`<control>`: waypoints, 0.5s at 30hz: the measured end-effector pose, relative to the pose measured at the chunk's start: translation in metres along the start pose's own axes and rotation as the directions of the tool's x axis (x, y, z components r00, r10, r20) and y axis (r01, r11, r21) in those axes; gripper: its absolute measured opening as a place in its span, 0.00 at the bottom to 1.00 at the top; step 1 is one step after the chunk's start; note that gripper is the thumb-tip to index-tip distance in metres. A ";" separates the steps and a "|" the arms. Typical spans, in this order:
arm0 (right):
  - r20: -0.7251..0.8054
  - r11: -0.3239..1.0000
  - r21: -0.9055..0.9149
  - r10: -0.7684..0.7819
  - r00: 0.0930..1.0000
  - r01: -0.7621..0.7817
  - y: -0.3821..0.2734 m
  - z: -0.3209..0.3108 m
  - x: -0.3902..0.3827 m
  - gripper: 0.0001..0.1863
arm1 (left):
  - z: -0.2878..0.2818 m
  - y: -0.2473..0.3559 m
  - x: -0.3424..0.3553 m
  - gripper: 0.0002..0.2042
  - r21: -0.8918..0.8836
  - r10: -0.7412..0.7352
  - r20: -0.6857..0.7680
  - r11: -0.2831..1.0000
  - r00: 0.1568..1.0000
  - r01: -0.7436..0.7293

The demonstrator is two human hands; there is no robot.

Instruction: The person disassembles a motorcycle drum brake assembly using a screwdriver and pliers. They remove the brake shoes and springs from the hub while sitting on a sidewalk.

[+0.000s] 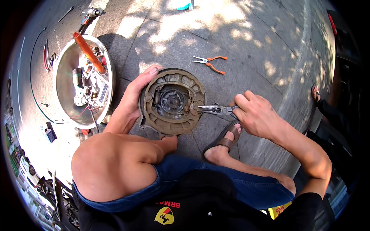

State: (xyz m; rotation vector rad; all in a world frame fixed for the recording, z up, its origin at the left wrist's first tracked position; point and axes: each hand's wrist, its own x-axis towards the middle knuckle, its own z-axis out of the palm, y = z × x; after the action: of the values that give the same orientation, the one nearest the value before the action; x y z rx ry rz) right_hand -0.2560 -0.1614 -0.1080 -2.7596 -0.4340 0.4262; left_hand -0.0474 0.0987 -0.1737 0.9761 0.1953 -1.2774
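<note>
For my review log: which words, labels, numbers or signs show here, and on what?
Black shirt: red lettering and a yellow shield emblem; wording not copied.
Yellow item below the jeans: red marks, partly hidden; not copied.
Panel in the metal basin: markings too small to read.
Brake plate, needle-nose pliers: none readable.

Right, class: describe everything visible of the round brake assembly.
The brake assembly is round, grimy brown, metallic-looking: curved shoes ring a dark hub, a coil spring on either side. Its open face points up above paving. The left hand holds its left edge; pliers in the right hand reach its right side, contact unclear.
</note>
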 end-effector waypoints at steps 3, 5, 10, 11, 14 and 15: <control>-0.008 1.000 0.002 -0.015 1.000 0.015 0.002 0.003 0.005 0.04 | -0.005 0.000 0.000 0.14 -0.019 0.002 -0.016 1.000 1.000 -0.002; -0.026 1.000 -0.006 -0.030 0.999 0.030 0.004 0.006 0.010 0.04 | -0.007 0.004 -0.002 0.14 -0.027 0.008 -0.017 1.000 1.000 -0.009; -0.018 0.998 0.003 -0.061 0.998 0.061 0.014 0.023 0.015 0.03 | -0.019 -0.007 0.017 0.15 0.003 -0.026 -0.040 1.000 0.999 0.026; -0.023 0.998 0.007 -0.060 0.998 0.060 0.016 0.025 0.019 0.03 | -0.025 -0.006 0.020 0.16 0.018 -0.028 -0.036 0.999 0.999 0.028; -0.042 0.997 0.009 -0.073 0.996 0.074 0.022 0.036 0.026 0.04 | -0.037 -0.004 0.033 0.16 0.036 -0.055 0.020 0.998 0.998 0.054; -0.057 0.995 0.015 -0.093 0.994 0.094 0.022 0.037 0.036 0.04 | -0.044 0.004 0.031 0.15 0.045 -0.056 0.081 0.998 0.995 0.053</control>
State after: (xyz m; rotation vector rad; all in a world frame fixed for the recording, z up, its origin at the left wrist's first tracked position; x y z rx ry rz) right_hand -0.2300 -0.1600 -0.1576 -2.7135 -0.5402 0.3278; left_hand -0.0168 0.1077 -0.2170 0.9585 0.1321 -1.3739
